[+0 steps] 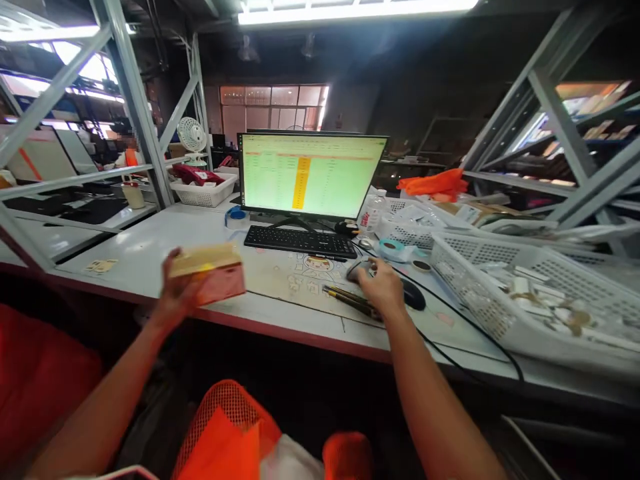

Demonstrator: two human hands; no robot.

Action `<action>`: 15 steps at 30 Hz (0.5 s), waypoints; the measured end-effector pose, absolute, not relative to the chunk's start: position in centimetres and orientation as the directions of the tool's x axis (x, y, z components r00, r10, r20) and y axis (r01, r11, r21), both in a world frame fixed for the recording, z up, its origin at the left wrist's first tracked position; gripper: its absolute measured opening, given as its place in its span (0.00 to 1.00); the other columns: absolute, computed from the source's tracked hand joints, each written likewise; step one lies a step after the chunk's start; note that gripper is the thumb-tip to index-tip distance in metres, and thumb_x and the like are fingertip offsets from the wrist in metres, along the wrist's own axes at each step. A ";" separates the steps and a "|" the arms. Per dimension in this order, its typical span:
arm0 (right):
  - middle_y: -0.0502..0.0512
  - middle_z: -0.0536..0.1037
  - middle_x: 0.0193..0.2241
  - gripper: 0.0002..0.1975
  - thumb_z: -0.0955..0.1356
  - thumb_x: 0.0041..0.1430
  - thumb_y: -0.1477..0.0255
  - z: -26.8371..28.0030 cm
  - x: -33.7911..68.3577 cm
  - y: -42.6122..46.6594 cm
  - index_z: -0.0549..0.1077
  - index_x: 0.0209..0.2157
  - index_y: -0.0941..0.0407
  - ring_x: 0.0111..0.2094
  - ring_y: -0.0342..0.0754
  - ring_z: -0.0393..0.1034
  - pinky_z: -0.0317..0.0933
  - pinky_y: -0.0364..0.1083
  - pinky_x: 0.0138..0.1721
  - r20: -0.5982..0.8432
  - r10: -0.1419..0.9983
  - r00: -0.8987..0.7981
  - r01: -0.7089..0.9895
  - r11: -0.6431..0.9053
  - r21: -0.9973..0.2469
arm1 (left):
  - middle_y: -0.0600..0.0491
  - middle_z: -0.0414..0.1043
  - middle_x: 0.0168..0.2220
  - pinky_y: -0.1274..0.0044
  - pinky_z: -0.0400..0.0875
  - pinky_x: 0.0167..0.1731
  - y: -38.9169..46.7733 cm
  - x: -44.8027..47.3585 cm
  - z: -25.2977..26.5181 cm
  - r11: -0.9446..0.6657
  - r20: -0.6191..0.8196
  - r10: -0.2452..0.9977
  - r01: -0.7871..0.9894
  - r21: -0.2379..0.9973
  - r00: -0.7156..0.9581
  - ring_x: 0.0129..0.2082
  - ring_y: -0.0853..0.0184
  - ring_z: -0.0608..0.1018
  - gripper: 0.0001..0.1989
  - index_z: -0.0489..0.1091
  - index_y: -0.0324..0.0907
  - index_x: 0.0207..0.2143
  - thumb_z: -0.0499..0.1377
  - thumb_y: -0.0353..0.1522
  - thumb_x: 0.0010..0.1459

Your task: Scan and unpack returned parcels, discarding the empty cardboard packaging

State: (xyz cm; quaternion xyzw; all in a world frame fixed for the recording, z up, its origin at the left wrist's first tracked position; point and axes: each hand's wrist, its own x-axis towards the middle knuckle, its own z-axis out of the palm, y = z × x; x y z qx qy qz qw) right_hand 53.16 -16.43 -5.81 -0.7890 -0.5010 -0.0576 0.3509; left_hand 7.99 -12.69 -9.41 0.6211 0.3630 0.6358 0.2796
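Observation:
My left hand [180, 283] grips a small box [223, 283] with a yellowish top and a pinkish-red side, held just above the left front of the table; both are slightly blurred. My right hand [383, 283] is closed over a dark grey rounded object [357, 270] that looks like a computer mouse, partly hidden by the fingers. Beside that wrist lies a smooth black rounded pad [414, 295]. Slim yellow-and-black tools [350, 300] lie just left of my right hand. A black keyboard [300, 241] sits beyond both hands.
A monitor [313, 177] showing a table stands at the back. To the right is a white basket [465, 287] of small parts, with cables running past it. Tape rolls [391, 248] lie near it. Another white basket [205, 193] stands back left, by a metal frame [135, 100].

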 end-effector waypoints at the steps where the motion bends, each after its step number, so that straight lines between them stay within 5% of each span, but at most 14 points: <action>1: 0.74 0.75 0.54 0.29 0.66 0.62 0.65 -5.6 54.7 -16.5 0.70 0.60 0.66 0.54 0.65 0.71 0.63 0.57 0.55 0.384 0.756 0.530 0.825 -0.356 -0.439 | 0.46 0.65 0.59 0.68 0.72 0.57 -11.9 10.3 -9.6 -0.545 0.549 0.835 0.089 0.834 -0.024 0.53 0.61 0.77 0.42 0.50 0.48 0.67 0.66 0.48 0.57; 6: 0.75 0.75 0.54 0.32 0.65 0.64 0.59 -6.7 57.2 -17.0 0.64 0.64 0.64 0.55 0.68 0.71 0.64 0.58 0.52 0.054 0.841 0.538 0.828 -0.516 -0.217 | 0.39 0.66 0.61 0.61 0.68 0.60 -7.4 20.2 -12.3 -0.394 0.350 0.907 0.185 0.900 0.233 0.55 0.56 0.77 0.47 0.44 0.44 0.69 0.66 0.47 0.57; 11: 0.73 0.77 0.51 0.25 0.65 0.65 0.65 -8.3 56.7 -15.9 0.68 0.59 0.64 0.54 0.66 0.72 0.66 0.55 0.49 0.070 0.864 0.498 0.866 -0.490 -0.101 | 0.38 0.63 0.65 0.59 0.61 0.65 -6.9 20.6 -13.7 -0.335 0.277 0.903 0.134 0.933 0.329 0.62 0.55 0.72 0.61 0.29 0.47 0.72 0.71 0.43 0.53; 15: 0.75 0.76 0.52 0.24 0.64 0.64 0.68 -8.1 56.1 -14.8 0.69 0.57 0.67 0.54 0.66 0.72 0.66 0.54 0.49 0.046 0.842 0.538 0.841 -0.532 -0.103 | 0.40 0.64 0.65 0.61 0.61 0.66 -6.8 19.9 -13.4 -0.338 0.253 0.908 0.224 0.914 0.335 0.63 0.54 0.70 0.52 0.42 0.43 0.71 0.68 0.48 0.55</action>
